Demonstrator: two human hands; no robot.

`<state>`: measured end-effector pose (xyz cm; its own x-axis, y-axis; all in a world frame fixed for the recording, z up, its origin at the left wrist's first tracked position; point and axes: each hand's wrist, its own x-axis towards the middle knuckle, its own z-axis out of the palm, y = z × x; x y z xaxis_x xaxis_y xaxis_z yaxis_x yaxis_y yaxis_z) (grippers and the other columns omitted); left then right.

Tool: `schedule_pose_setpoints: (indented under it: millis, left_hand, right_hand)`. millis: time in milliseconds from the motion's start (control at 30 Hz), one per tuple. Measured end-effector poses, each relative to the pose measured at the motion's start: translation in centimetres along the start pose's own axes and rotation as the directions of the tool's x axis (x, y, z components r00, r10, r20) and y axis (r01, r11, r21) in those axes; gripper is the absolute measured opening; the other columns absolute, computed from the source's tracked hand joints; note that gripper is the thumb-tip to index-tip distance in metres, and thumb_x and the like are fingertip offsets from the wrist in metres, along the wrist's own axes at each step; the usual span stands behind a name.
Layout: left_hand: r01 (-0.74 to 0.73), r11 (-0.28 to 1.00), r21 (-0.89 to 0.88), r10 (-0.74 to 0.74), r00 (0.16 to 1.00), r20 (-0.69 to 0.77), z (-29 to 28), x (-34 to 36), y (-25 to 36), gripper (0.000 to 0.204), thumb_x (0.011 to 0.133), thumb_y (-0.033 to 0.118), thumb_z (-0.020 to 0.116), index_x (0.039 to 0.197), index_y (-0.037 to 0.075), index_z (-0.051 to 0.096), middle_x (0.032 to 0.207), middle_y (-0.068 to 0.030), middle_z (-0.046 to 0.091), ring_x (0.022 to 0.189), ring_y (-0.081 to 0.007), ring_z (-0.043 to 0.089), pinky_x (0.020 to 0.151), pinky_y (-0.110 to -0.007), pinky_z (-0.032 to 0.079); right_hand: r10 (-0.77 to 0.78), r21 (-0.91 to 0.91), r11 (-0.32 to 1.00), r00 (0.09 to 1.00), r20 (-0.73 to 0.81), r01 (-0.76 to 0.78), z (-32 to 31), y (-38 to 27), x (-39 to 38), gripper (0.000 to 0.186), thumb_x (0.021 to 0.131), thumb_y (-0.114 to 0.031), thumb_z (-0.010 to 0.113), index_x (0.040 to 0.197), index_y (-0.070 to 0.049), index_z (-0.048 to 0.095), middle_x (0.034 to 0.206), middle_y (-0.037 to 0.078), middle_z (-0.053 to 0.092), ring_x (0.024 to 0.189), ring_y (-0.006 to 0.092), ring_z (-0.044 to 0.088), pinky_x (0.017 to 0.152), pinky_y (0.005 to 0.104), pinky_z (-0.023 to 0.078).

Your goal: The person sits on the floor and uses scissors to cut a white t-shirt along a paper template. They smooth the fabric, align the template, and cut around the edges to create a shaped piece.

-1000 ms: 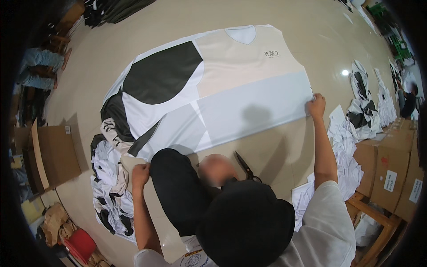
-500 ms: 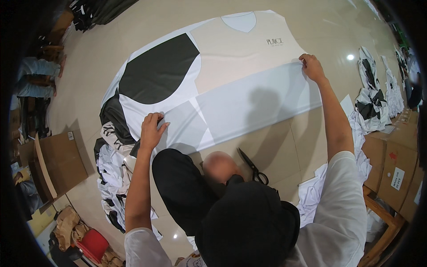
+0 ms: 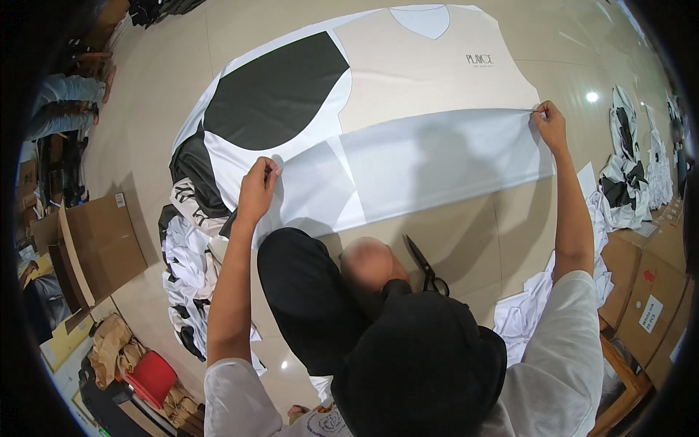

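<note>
- White printed fabric panel — a wide, thin sheet — lies spread flat on the glossy beige tiled floor in front of you, overlapping the lower part of a larger beige and black shirt-shaped fabric print.
- Your left hand pinches the panel's left edge, fingers closed on the cloth, with the arm stretched forward from the lower edge of the view.
- Your right hand grips the panel's upper right corner, fingers closed on it — the cloth is drawn taut between your two hands.
- Black-handled scissors lie on the floor just below the panel, between your arms and near your knee, apart from both hands.
- Your black-trousered leg is folded under you, its knee close to the panel's lower edge.
- A heap of crumpled black and white fabric pieces sits on the left, touching the big print's edge.
- More white cloth is piled by your right arm.
- Brown cardboard boxes stand at the far right, and a flat cardboard sheet leans at the left.
</note>
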<state>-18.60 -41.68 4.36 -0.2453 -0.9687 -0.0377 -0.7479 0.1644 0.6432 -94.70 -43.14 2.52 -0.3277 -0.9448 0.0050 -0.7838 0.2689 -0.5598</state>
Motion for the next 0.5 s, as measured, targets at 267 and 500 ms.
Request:
schedule_pose_setpoints:
  millis: [267,500]
  left_hand:
    - [0.057,0.998,0.031,-0.058,0.998,0.010,0.1,2.3,-0.7,0.018,0.103,0.015,0.072,0.108,0.000,0.064,0.092,-0.0200,0.072,0.082,-0.0361,0.072,0.076,-0.043,0.056]
    - [0.081,0.997,0.021,-0.081,0.996,0.025,0.6,3.1,-1.2,0.021,0.102,0.017,0.075,0.107,0.000,0.064,0.087,-0.0183,0.071,0.076,-0.0339,0.068,0.073,-0.042,0.054]
  right_hand:
    - [-0.080,-0.153,0.985,0.997,-0.007,0.078,1.2,-1.1,0.5,0.017,0.097,-0.016,0.071,0.103,-0.002,0.065,0.081,0.009,0.065,0.073,0.0170,0.056,0.071,0.0344,0.049]
    - [-0.149,-0.138,0.980,0.988,-0.026,0.144,1.2,0.8,1.5,0.025,0.099,-0.023,0.071,0.114,-0.003,0.072,0.099,0.021,0.077,0.092,0.0396,0.075,0.084,0.0446,0.057]
